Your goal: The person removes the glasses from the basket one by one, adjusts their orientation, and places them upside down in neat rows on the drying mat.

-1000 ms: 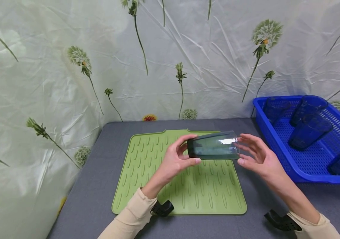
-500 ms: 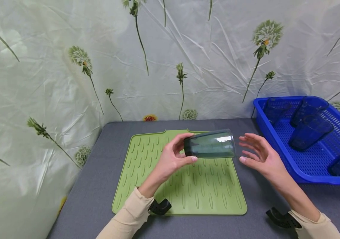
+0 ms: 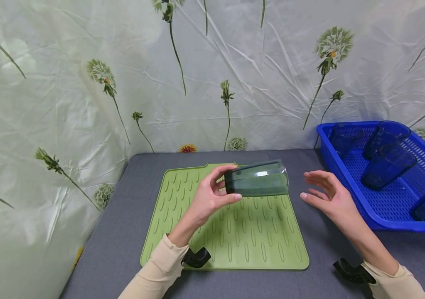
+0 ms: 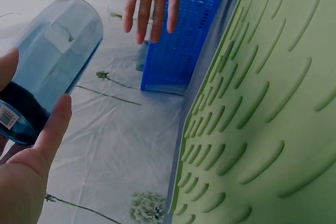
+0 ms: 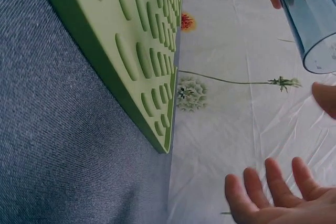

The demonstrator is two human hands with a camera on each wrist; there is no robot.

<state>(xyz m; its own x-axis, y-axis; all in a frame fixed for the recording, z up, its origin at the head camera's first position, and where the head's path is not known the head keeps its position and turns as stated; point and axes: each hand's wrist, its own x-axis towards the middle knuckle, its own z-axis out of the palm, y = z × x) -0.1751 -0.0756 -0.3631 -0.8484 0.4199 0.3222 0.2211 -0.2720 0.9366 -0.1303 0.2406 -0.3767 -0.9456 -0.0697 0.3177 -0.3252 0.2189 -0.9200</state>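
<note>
My left hand grips a smoky blue-green drinking glass by its dark, thick base. The glass lies nearly sideways in the air over the green ribbed drying mat, its mouth pointing right. In the left wrist view a small barcode sticker shows on the bottom of the glass. To the right of the glass's rim, a short gap away, my right hand hangs with relaxed, slightly bent fingers and holds nothing. The right wrist view shows its fingers spread below the glass mouth.
A blue plastic basket stands at the right with several similar glasses inside. Dark grey cloth covers the table, and a flower-printed white sheet hangs behind it.
My right hand has let go of the glass's rim and now stands apart from it. My left hand has carried the glass a little to the left, its mouth end slightly raised.
</note>
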